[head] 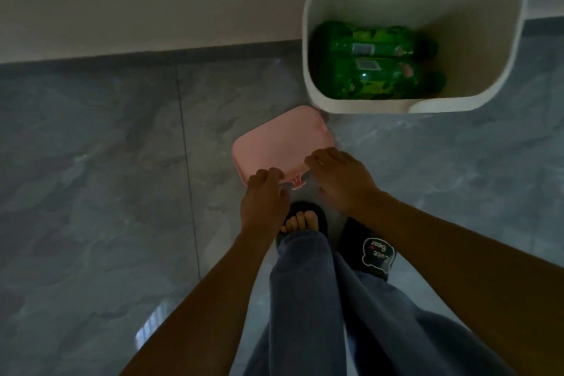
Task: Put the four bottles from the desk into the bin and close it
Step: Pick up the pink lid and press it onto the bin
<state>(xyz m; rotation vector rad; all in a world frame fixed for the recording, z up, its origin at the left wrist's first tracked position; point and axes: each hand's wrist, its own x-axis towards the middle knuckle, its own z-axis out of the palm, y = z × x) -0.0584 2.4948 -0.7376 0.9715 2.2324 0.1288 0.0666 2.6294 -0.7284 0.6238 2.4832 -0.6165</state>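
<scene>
A white bin (pixel 308 12) stands open on the floor against the wall at the upper right. Green bottles (pixel 372 61) lie on their sides at its bottom; two labels show clearly, the rest is hard to tell apart. The pink lid (pixel 274 143) lies flat on the floor just in front-left of the bin. My left hand (pixel 264 195) grips the lid's near edge at the left, fingers curled over it. My right hand (pixel 338 177) holds the same near edge at the right, fingers on top.
Grey marble-look floor tiles (pixel 91 162) stretch left and right. A white wall with a dark skirting line (pixel 152 53) runs behind the bin. My feet in black slippers (pixel 378 253) and blue jeans stand right below the lid.
</scene>
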